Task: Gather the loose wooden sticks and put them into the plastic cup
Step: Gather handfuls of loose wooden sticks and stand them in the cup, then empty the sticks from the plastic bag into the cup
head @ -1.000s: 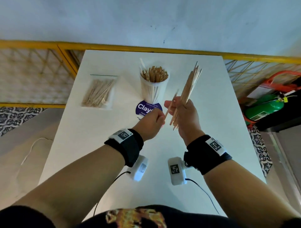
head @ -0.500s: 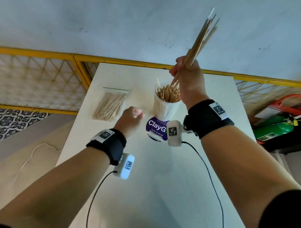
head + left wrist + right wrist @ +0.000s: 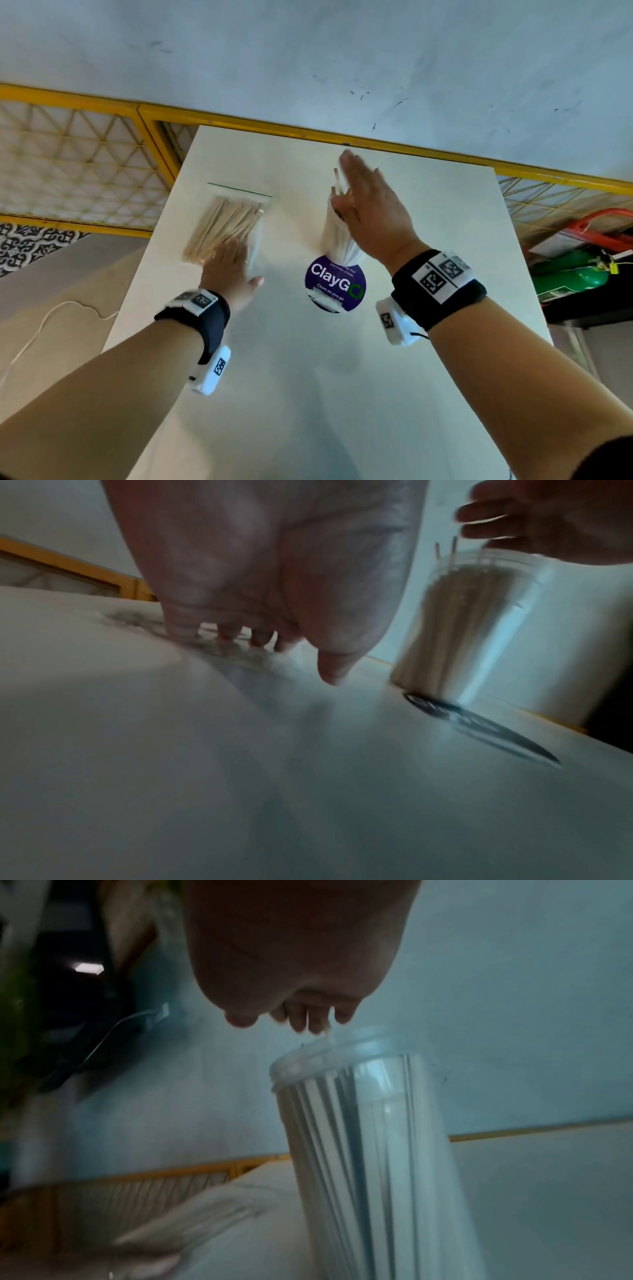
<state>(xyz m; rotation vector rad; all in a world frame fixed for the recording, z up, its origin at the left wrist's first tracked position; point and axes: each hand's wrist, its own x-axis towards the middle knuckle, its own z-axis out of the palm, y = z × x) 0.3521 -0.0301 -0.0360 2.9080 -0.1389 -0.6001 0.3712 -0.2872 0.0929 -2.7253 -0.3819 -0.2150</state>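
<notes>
The right hand (image 3: 368, 214) is hovering flat and released, fingers straight, just over the mouth of the plastic cup (image 3: 369, 1150), holding nothing. The cup is standing under that palm, packed with wooden sticks (image 3: 455, 620) pointing upright, a couple poking past the rim. The left hand (image 3: 229, 269) is lying open, fingers resting on a clear bag (image 3: 255, 240) of sticks lying flat.

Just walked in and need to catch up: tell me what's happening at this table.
A person is collecting wooden sticks into a clear plastic cup on a white table. The right hand hovers flat over the cup's sticks, holding nothing. The left hand rests open on a zip bag of sticks beside it. A purple ClayGo sticker lies by the cup's base.
</notes>
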